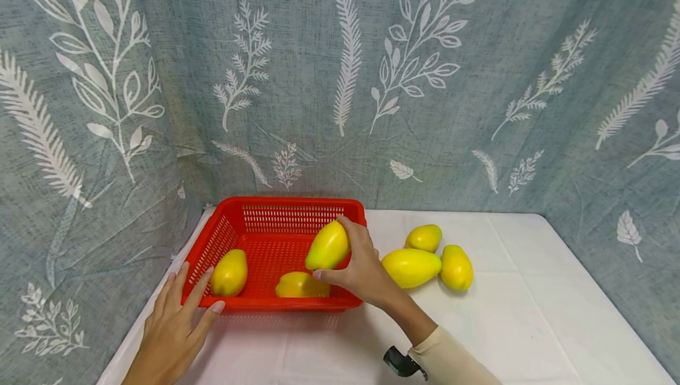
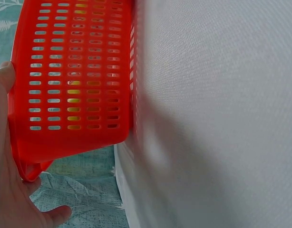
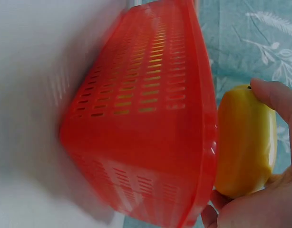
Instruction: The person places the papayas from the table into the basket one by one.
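Currently, the right hand [image 1: 361, 264] is holding a yellow mango [image 1: 326, 247] over the right part of the red plastic basket [image 1: 297, 201], thumb and fingers closing round it. Its long axis is slanting, one end pointing towards the basket's near left side, the other towards its far right corner. In the right wrist view a dark spot is showing at one end, beside a fingertip.

Meanwhile the left hand [image 1: 172, 326] is spreading wide at the basket's near left corner, touching its rim. Inside the basket, a left mango [image 1: 229, 273] is lying with its length running mostly from front to back; a near mango [image 1: 301, 284] is lying lengthwise along the front wall, the rim hiding its underside.

Right of the basket, three more mangoes [image 1: 411, 268] are clustering on the white cloth [image 1: 520, 314], the largest pointing left to right, its left end passing close behind the right hand. The frame is cutting off both forearms, and the beige sleeve [image 1: 451, 358] too. In the left wrist view, the mangoes are showing only as yellow slivers through the basket's slots.
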A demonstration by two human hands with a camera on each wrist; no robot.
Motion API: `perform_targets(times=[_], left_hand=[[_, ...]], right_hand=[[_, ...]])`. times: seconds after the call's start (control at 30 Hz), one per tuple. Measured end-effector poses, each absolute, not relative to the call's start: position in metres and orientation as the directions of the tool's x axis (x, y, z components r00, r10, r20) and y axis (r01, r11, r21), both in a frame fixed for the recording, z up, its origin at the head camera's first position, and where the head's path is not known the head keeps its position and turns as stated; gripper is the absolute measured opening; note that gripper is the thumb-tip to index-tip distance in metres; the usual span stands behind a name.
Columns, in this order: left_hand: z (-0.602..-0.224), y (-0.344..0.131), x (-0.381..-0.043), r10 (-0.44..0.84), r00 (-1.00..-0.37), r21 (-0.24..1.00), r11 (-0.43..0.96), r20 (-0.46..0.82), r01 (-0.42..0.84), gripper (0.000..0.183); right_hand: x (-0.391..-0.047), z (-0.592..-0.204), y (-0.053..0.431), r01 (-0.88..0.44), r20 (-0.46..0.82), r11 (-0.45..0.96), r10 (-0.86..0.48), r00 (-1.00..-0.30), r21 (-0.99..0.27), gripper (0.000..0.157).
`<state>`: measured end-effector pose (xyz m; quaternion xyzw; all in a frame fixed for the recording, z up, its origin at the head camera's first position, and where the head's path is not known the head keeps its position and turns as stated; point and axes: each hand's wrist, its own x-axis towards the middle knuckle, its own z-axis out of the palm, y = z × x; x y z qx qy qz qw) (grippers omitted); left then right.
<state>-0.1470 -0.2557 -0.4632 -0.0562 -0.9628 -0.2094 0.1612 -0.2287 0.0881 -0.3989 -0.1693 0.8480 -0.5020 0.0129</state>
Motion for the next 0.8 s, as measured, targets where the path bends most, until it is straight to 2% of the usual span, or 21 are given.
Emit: perform_targets(times=[0.33,0.8], left_hand=[[-0.463,-0.256,-0.148,0.029,-0.949,0.394,0.906,0.313,0.157,0.071],[-0.462,-0.256,-0.149,0.018,-0.963,0.397,0.909,0.269,0.127,0.073]], right_hand=[[-0.238,-0.403,0.071,-0.307,0.172,0.489,-0.302,-0.938,-0.816,0.104],[-0.239,-0.404,0.072,-0.266,0.159,0.514,-0.244,-0.957,-0.816,0.106]])
